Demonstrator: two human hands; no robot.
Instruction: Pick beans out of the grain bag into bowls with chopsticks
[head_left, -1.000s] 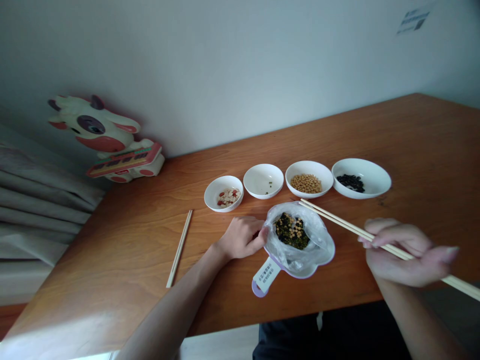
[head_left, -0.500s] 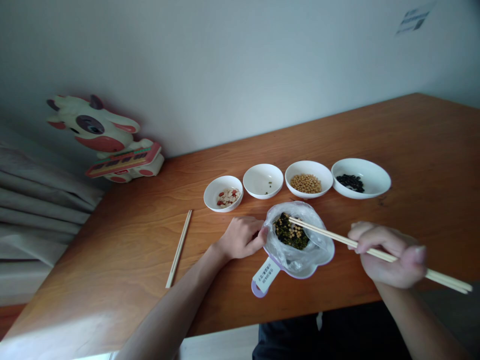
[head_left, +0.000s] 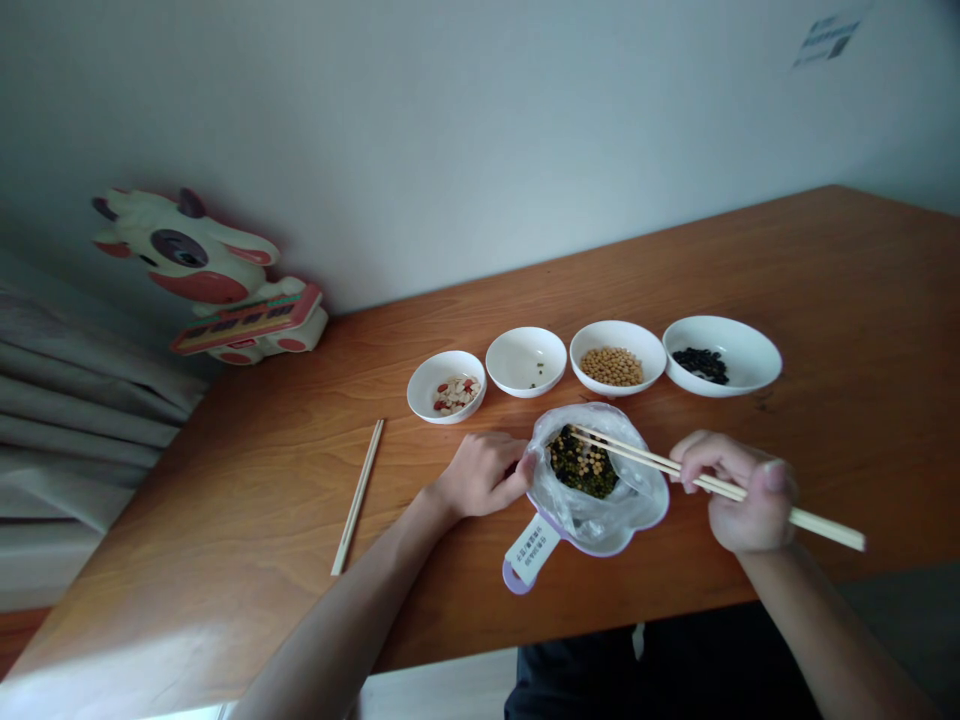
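Note:
My right hand (head_left: pixel 739 490) is closed around a pair of wooden chopsticks (head_left: pixel 645 456), slanting left. Their tips, slightly apart, reach the mixed beans (head_left: pixel 583 463), which look dark, green and yellow; whether a bean is between them I cannot tell. The beans lie in a clear plastic bag (head_left: pixel 611 515) spread open inside a purple-rimmed bowl (head_left: pixel 611 548) with a labelled handle. Against that bowl's left rim, my left hand (head_left: pixel 487 472) is closed, its fingers pinching the bag and rim. Behind stand white bowls with yellow soybeans (head_left: pixel 613 367) and black beans (head_left: pixel 702 365).
Farther left are a white bowl (head_left: pixel 508 377) with a few green bits and another (head_left: pixel 420 390) holding pale and reddish pieces. A second chopstick pair (head_left: pixel 358 498) lies on the wooden table (head_left: pixel 262 480). At the wall stands a cow toy (head_left: pixel 217 280) with a keyboard.
My right hand has moved left and slightly up with the chopsticks, whose tips have spread a little and shifted slightly left over the beans. My left hand stays on the bowl.

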